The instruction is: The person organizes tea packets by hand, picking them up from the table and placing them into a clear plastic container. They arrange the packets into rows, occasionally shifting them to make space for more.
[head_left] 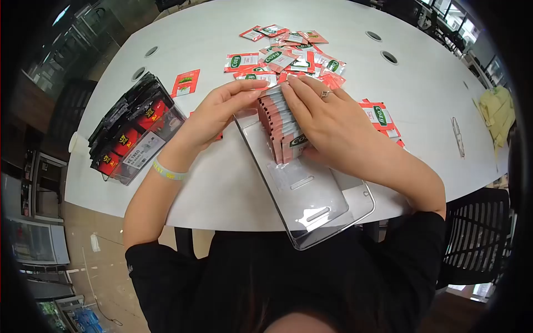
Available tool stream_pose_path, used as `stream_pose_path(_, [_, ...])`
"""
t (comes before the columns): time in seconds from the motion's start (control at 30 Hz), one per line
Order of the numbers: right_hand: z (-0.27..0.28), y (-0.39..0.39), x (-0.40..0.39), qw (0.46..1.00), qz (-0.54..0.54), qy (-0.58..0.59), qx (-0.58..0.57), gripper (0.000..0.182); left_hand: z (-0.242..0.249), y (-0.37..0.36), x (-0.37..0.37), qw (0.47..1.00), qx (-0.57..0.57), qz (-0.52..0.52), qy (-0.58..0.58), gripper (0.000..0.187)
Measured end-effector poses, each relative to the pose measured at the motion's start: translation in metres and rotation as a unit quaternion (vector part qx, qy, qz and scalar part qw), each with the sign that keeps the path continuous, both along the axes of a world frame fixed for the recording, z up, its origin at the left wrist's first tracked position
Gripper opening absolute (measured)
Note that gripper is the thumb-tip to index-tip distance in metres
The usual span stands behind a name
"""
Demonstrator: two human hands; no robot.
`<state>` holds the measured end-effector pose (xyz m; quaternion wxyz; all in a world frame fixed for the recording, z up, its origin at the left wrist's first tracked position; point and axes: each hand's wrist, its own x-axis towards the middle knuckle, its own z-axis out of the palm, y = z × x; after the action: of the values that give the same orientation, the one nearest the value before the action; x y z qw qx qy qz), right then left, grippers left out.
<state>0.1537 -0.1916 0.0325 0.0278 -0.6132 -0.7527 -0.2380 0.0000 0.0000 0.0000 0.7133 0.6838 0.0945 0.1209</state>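
Note:
A row of red-and-white Cozy sachets [279,130] stands packed on edge in a clear plastic box [311,194], which tilts over the table's near edge. My right hand [327,119] lies across the row, fingers together over its top and far end, thumb low on the near side. At the far left corner of the row, my left hand [208,114] has its thumb and forefinger closed on the sachets' edge; its other fingers are partly hidden. Beyond both hands lies a loose pile of the same sachets [277,57].
On the left, a clear holder [145,150] carries black-and-red packets [125,133]. Single sachets lie by the left hand [186,83] and beyond the right forearm [382,115]. A slim clear item [458,136] and yellow-green cloth [495,114] are at the right.

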Motion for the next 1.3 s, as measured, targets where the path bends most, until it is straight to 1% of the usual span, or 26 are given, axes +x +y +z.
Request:
stream_pose_path(0.07, [0.001, 0.0, 0.0, 1.0, 0.004, -0.005, 0.005, 0.068, 0.0, 0.0, 0.0, 1.0, 0.019, 0.018, 0.005, 0.036])
stream_pose_path(0.2, [0.0, 0.0, 0.001, 1.0, 0.005, -0.011, 0.007, 0.067, -0.001, -0.001, 0.002, 0.999, 0.038, 0.019, -0.011, 0.036])
stream_pose_path(0.27, [-0.001, 0.001, 0.001, 1.0, 0.006, -0.012, 0.016, 0.066, -0.001, -0.004, 0.002, 0.997, 0.073, 0.036, -0.019, 0.037])
stream_pose_path(0.37, [-0.001, 0.001, 0.001, 1.0, 0.003, -0.01, 0.017, 0.065, -0.001, -0.004, 0.002, 0.996, 0.081, 0.04, -0.011, 0.037])
stream_pose_path(0.67, [-0.001, 0.001, 0.0, 1.0, 0.008, -0.003, 0.017, 0.064, -0.001, -0.002, 0.002, 0.999, 0.021, 0.029, 0.0, 0.035])
stream_pose_path(0.8, [0.001, 0.0, 0.0, 1.0, 0.013, -0.005, 0.017, 0.064, -0.005, -0.004, 0.003, 0.998, 0.031, 0.047, -0.023, 0.031])
stream_pose_path(0.87, [0.001, 0.0, 0.0, 1.0, 0.014, -0.004, 0.015, 0.064, -0.004, -0.01, 0.003, 0.995, 0.05, 0.075, -0.05, 0.024])
stream_pose_path(0.9, [0.001, 0.0, 0.0, 1.0, 0.014, -0.005, 0.015, 0.064, -0.006, -0.01, 0.003, 0.995, 0.05, 0.075, -0.05, 0.024])
stream_pose_path(0.97, [0.001, 0.0, -0.001, 1.0, 0.01, 0.0, 0.012, 0.065, -0.01, -0.011, 0.004, 0.982, 0.135, 0.084, -0.103, 0.019])
stream_pose_path(1.0, [0.001, 0.0, -0.001, 1.0, 0.01, 0.0, 0.012, 0.065, -0.01, -0.012, 0.004, 0.982, 0.135, 0.084, -0.103, 0.019])
stream_pose_path(1.07, [0.002, 0.0, -0.002, 1.0, 0.009, 0.001, 0.008, 0.066, -0.009, -0.015, 0.003, 0.967, 0.206, 0.101, -0.11, 0.017])
stream_pose_path(1.2, [0.002, 0.0, -0.001, 1.0, 0.009, -0.006, 0.008, 0.066, -0.008, -0.014, 0.002, 0.97, 0.201, 0.111, -0.079, 0.016])
stream_pose_path(1.27, [0.002, 0.0, -0.001, 1.0, 0.007, -0.003, 0.004, 0.066, -0.008, -0.014, 0.002, 0.979, 0.153, 0.096, -0.098, 0.016])
stream_pose_path(1.3, [0.002, 0.0, -0.001, 1.0, 0.007, -0.003, 0.004, 0.066, -0.007, -0.014, 0.002, 0.979, 0.153, 0.096, -0.098, 0.016])
